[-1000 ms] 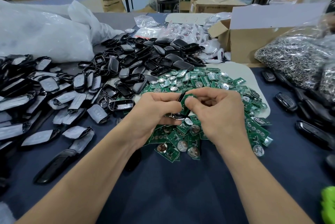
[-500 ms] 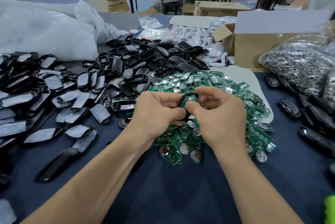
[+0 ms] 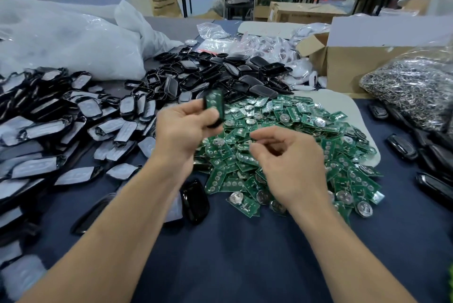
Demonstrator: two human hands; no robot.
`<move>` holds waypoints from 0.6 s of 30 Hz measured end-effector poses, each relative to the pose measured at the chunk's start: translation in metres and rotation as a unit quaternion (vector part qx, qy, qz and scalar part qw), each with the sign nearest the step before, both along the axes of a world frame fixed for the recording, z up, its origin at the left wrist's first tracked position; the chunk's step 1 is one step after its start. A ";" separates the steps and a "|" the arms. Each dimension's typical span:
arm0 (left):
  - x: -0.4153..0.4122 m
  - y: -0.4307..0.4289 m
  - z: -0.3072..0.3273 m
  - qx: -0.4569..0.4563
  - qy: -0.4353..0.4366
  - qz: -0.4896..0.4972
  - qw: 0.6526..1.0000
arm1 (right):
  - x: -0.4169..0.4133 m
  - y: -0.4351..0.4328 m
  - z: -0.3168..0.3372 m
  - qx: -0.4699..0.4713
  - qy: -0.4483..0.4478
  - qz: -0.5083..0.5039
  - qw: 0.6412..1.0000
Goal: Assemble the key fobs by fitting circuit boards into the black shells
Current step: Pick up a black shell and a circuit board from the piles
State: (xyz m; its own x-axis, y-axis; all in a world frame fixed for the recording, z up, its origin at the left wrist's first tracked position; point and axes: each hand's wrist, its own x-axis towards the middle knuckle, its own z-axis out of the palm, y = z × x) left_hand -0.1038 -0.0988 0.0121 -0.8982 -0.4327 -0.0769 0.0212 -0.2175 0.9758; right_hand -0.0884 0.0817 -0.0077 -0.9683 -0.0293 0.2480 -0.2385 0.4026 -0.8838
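Up at 11 o'clock from my right hand (image 3: 291, 163), clear of the bench (image 3: 245, 253), sits the shell (image 3: 221, 116). My left hand (image 3: 182, 128) pinches its lower end between thumb and curled fingers. Its long axis runs close to 12-to-6, with the top tipped a touch toward 1 o'clock. A green board (image 3: 213, 101) faces me inside it. Blur keeps me from telling whether that board is fully seated.

My right hand hangs apart from the shell, low over the board pile (image 3: 306, 121). Its fingers are loosely curled and thumb and forefinger nearly meet, with nothing between them that I can make out.

So the right hand is the nearer one to the loose boards, which spread from under it toward 1 and 3 o'clock. The left is nearer the bare shells (image 3: 220, 74), heaped at 12 o'clock just beyond what it holds. Dark fobs (image 3: 402, 147) lie at 3 o'clock, well apart from the left hand and across the pile. If this piece goes there, I judge that passing it to the right hand makes the shorter path.
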 end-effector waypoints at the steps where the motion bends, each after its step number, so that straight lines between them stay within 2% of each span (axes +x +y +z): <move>1: -0.002 -0.009 0.000 0.016 -0.002 0.019 1.000 | 0.004 -0.005 0.000 0.024 0.007 0.014 1.000; 7: -0.007 -0.035 0.000 0.064 0.020 0.098 0.993 | 0.016 -0.049 0.005 0.170 0.055 0.121 0.976; 12: -0.009 -0.039 0.000 0.086 0.036 0.135 0.986 | 0.015 -0.077 -0.001 0.313 0.092 0.173 0.929; 18: -0.008 -0.038 -0.001 0.083 0.037 0.132 0.987 | 0.021 -0.070 -0.007 0.260 0.105 0.144 0.949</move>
State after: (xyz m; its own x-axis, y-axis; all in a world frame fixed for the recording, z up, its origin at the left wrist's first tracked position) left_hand -0.1121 -0.1368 0.0115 -0.7619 -0.6391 -0.1049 0.1686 -0.3522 0.9206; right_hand -0.0678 0.0116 -0.0150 -0.8320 -0.4569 0.3147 -0.5544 0.6627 -0.5035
